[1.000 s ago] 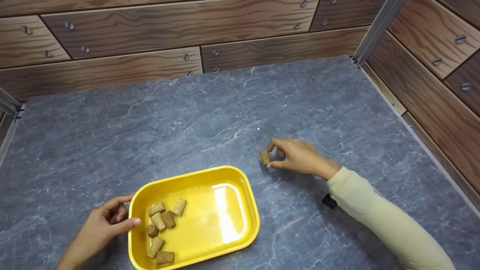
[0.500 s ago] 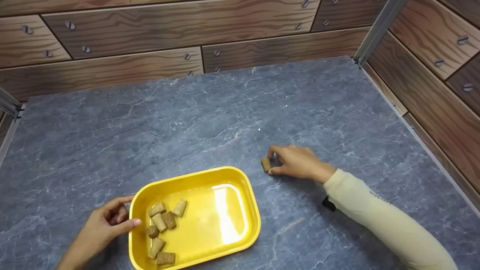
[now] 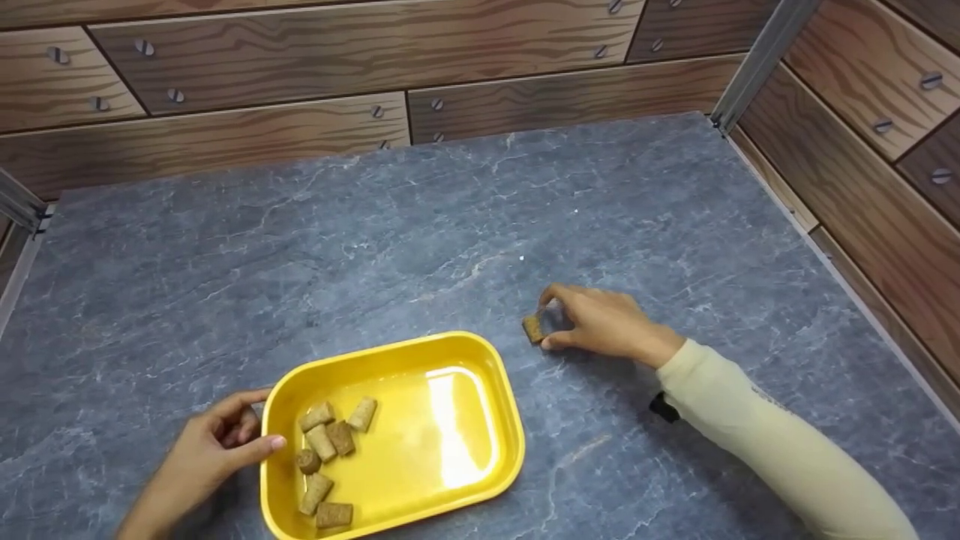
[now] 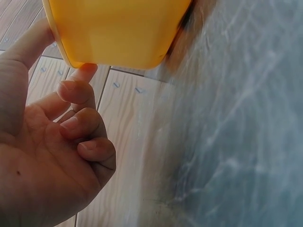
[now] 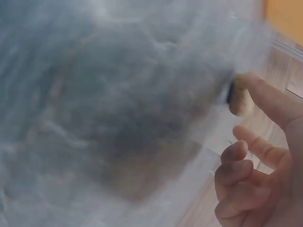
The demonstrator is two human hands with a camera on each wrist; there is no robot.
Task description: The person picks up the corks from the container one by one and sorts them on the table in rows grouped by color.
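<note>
In the head view, my left hand grips the left rim of a yellow tray, thumb over the edge and index finger against the outside wall. The left wrist view shows that hand's other fingers curled beside the tray. Several corks, some light, some darker, lie at the tray's left end. To the right of the tray, my right hand is at a single cork close on the tabletop. In the right wrist view the thumb overlaps this cork, while the index fingertip stands slightly apart from its other end.
A blue-grey marbled tabletop lies under everything. Wood-print panels rise along its back and right edges, with a metal post at the back right corner. Two tiny white specks lie on the tabletop beyond the right hand.
My right hand has brought the single cork slightly nearer to me, and its thumb and index finger have spread a little since. The left hand, tray and corks inside keep their places.
</note>
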